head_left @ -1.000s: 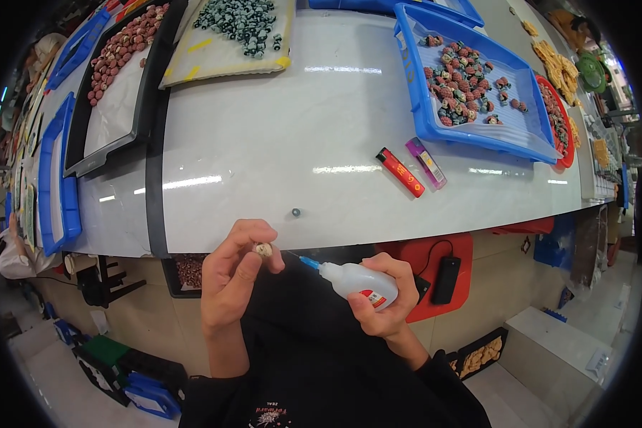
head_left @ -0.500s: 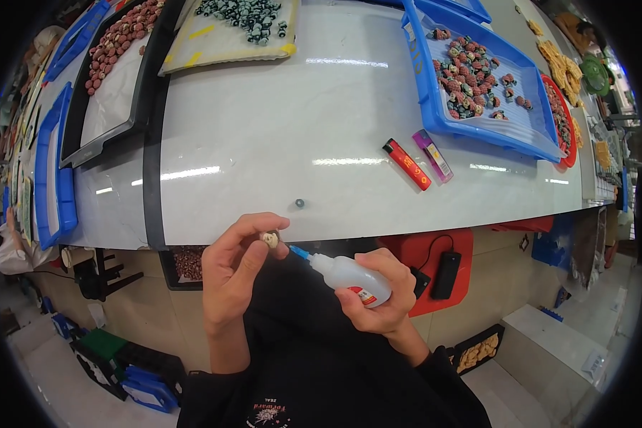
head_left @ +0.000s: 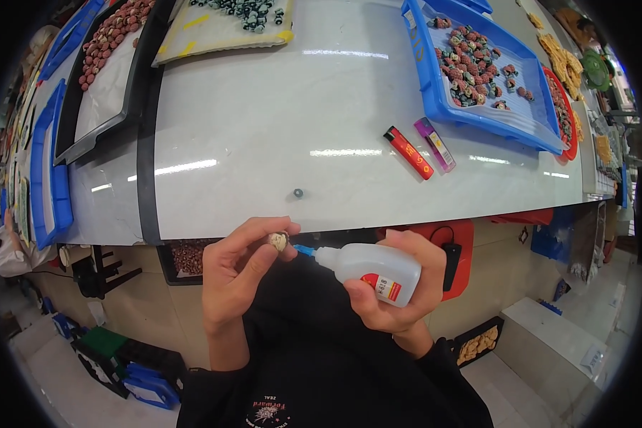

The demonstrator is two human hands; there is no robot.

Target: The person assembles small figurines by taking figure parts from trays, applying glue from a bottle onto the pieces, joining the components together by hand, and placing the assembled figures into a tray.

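Between the thumb and fingers of my left hand (head_left: 239,267) is a small round cream-coloured piece (head_left: 278,241), its details too small to make out. My right hand (head_left: 414,289) is wrapped round a white squeeze bottle (head_left: 367,267) with a red and white label. The bottle lies tilted on its side, its blue nozzle tip (head_left: 305,250) pointing left, close beside the held piece. Whether the tip touches the piece I cannot tell. On the white table (head_left: 250,128), just beyond my left hand, sits a small dark grey-green bead (head_left: 298,193).
A red lighter (head_left: 409,153) and a purple one (head_left: 435,145) lie right of centre. At the far right, a blue tray (head_left: 506,118) holds reddish-and-green pieces. Dark green beads rest on a padded board (head_left: 221,50). A black tray (head_left: 100,146) at left has reddish pieces.
My right hand and the bottle have moved a little right and the bottle has turned more level. My left hand with the small piece has shifted slightly right.
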